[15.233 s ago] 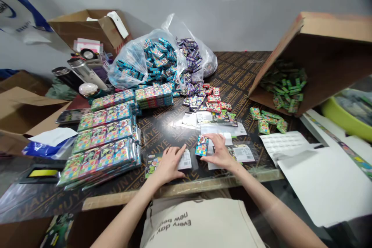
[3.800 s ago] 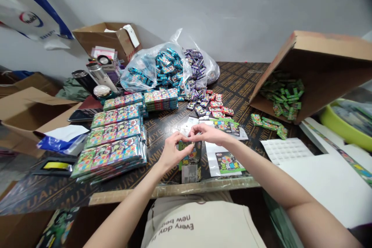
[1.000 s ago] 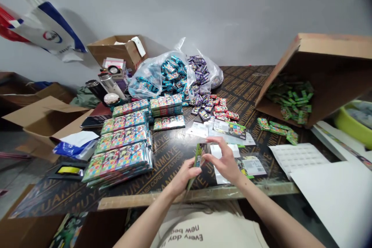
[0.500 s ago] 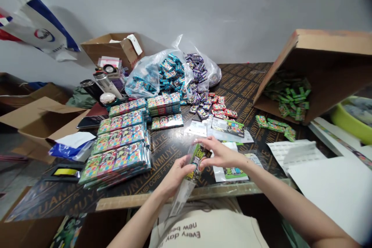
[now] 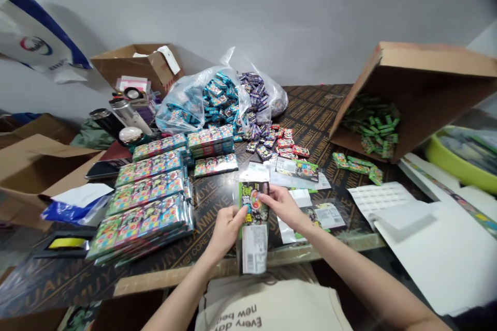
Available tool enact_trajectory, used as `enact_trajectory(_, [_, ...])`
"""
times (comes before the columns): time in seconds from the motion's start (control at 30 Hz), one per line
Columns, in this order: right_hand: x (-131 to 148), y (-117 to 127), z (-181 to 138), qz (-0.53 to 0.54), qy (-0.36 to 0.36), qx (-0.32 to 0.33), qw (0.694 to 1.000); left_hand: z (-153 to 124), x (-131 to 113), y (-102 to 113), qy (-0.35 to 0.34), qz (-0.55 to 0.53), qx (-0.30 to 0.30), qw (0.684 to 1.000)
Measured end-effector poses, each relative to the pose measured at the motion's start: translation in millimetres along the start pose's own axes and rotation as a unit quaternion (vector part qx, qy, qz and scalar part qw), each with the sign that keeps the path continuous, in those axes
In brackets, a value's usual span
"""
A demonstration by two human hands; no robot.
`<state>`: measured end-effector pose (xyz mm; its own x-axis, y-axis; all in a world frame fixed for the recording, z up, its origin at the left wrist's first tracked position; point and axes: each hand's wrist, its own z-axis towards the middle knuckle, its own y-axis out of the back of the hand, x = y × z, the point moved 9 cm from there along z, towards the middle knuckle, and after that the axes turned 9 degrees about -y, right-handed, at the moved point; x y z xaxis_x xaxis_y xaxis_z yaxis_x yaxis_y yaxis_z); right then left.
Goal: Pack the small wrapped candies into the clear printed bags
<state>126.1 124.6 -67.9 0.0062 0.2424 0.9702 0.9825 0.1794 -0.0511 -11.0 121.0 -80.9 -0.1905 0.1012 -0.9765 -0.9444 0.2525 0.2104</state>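
Observation:
A black and green printed packet in a clear plastic sleeve (image 5: 254,248) hangs upright between my hands above the table's front edge. My left hand (image 5: 229,225) pinches its left side, thumb on the front. At the upper right side, my right hand (image 5: 285,207) grips it with the thumb across the face. A white label panel with a barcode fills the packet's lower part. Just right of my hands lie more printed packets (image 5: 330,215), partly under my right forearm. Another flat packet (image 5: 297,168) rests behind them on clear plastic.
Stacked wrapped candy packs (image 5: 143,217) stand on the left. Behind are plastic bags of blue (image 5: 221,95) and purple (image 5: 254,90) small packs, with loose red ones (image 5: 287,143) in front. A tipped cardboard box (image 5: 427,62) holds green packs (image 5: 380,126); white sheets (image 5: 423,253) lie at right.
The packet, tilted and partly covered by my fingers before, now stands straighter with its front and label facing me. My right hand has shifted to its upper right side. The view has turned slightly right.

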Motion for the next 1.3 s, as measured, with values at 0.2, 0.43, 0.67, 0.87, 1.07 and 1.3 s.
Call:
enact_trajectory(0.2, [-43, -17, -8, 0.045, -0.098, 0.122, 0.987, 8, 22, -7, 0.064, -0.147, 0.002, 0.987])
enact_trajectory(0.43, [-42, 20, 1, 0.078, -0.005, -0.033, 0.996, -1, 26, -32, 0.073, -0.208, 0.123, 0.968])
enact_trajectory(0.67, [-33, 19, -1, 0.192, -0.038, -0.089, 0.976, 8, 14, -22, 0.027, -0.216, 0.017, 0.976])
enact_trajectory(0.87, [-13, 30, 10, 0.356, -0.015, -0.193, 0.914, 24, -6, -14, -0.029, -0.191, 0.001, 0.981])
enact_trajectory(1.07, [-30, 31, 17, 0.345, -0.08, -0.19, 0.916, 28, 16, -19, 0.02, -0.192, 0.016, 0.981])
enact_trajectory(1.3, [-23, 22, 16, 0.306, -0.116, -0.075, 0.942, 26, 28, -22, 0.149, -0.323, -0.058, 0.933])
